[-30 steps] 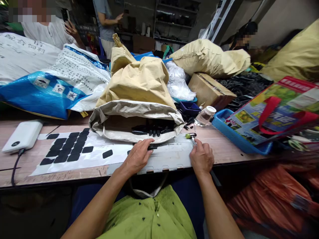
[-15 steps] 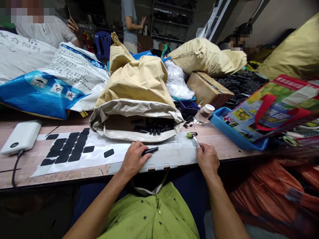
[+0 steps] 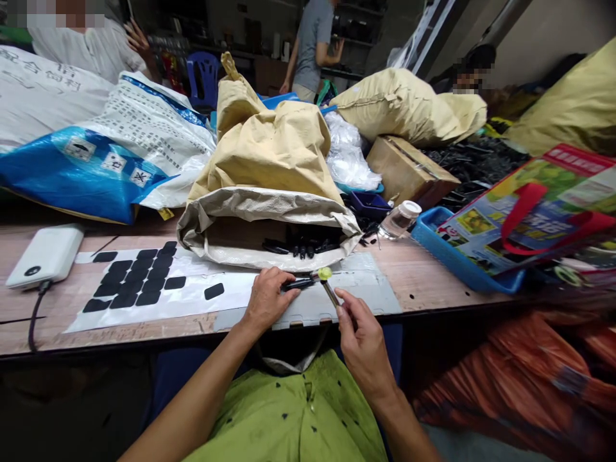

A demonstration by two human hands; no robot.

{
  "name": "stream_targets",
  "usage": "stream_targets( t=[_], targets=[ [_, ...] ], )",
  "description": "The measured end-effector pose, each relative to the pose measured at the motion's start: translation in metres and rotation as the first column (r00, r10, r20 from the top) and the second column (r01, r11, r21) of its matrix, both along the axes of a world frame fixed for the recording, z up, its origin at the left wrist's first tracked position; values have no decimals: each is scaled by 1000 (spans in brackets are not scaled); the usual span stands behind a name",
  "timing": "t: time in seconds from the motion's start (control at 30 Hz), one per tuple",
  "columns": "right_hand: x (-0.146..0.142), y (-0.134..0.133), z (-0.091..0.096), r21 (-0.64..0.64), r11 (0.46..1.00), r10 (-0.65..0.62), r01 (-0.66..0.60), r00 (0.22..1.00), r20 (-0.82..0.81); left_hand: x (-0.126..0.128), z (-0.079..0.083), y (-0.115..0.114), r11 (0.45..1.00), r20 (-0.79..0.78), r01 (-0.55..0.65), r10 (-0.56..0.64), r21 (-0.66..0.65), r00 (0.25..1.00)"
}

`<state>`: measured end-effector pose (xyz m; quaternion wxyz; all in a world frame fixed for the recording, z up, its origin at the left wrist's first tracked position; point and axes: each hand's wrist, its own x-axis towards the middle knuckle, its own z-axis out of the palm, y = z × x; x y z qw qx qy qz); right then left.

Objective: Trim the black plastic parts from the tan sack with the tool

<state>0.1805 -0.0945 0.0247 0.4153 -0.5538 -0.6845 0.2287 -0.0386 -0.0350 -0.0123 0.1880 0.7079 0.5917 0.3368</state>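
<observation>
Two bare hands, at work over a grey board point(image 3: 370, 295) that lay along the near edge of the bench point(image 3: 433, 282).

Left hand point(image 3: 268, 298): fingers pinching a slim black piece point(image 3: 298, 283), which lay low over the board, its free end pointing right.

Right hand point(image 3: 363, 337): thumb and forefinger pinching the handle of a small hammer point(image 3: 331, 295). The yellow-green head was at the free end of the black piece; whether the two touched could not be told.

One tan sack point(image 3: 274, 154), its pale mouth open towards the hands, with several similar black pieces point(image 3: 303, 249) inside.

One white sheet point(image 3: 192, 314), left of the left hand, bearing rows of black rounded patches point(image 3: 128, 282), with a few set apart.

One white device point(image 3: 47, 256) at far left, dark cable point(image 3: 36, 321) attached.

One clear jar point(image 3: 399, 219) with white lid, right of the sack mouth, beside a purple tray point(image 3: 369, 204).

One blue basket point(image 3: 471, 269), right of the jar, with a printed bag point(image 3: 529, 218) with red handles leaning in it.

One cardboard box point(image 3: 409, 170), behind the jar.
</observation>
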Motion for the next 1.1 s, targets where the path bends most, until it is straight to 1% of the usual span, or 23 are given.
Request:
stream_targets(
  t=[0.1,0.17,0.33,0.43,0.57,0.63,0.77,0.93,1.0,1.03,1.1],
  targets=[
    [-10,-2,-5,19,999,47,-48,998,34,-2,-1,0,1000,30,15,-16,14,999],
    [-13,-2,-5,27,998,64,-65,996,57,-4,-2,1,999,36,30,-31,22,999],
    [-22,-2,0,106,993,48,-58,995,93,-7,-3,4,997,60,77,-77,-1,995],
    [-26,-3,-4,142,988,47,-66,990,135,-8,-2,4,996,61,92,-91,-15,994],
    [-27,-3,-12,104,991,56,-80,975,213,-8,0,5,996,51,86,-85,-20,995],
    [-24,-2,-11,85,994,43,-62,977,209,-8,-1,5,996,48,86,-86,-15,995],
    [-19,-1,-7,106,994,0,-17,987,162,-9,-3,5,996,45,90,-90,-2,995],
    [-17,-2,-13,80,996,30,-46,980,196,-8,-1,4,997,44,75,-75,-8,996],
    [-12,0,-12,98,995,-9,-10,981,196,-8,-1,4,997,51,81,-80,-11,995],
    [-7,3,-10,122,992,-53,29,979,195,-7,-1,5,997,53,82,-81,-12,995],
    [9,13,-4,179,973,-179,143,963,203,-7,-1,6,997,50,78,-78,-14,996]
  ],
)
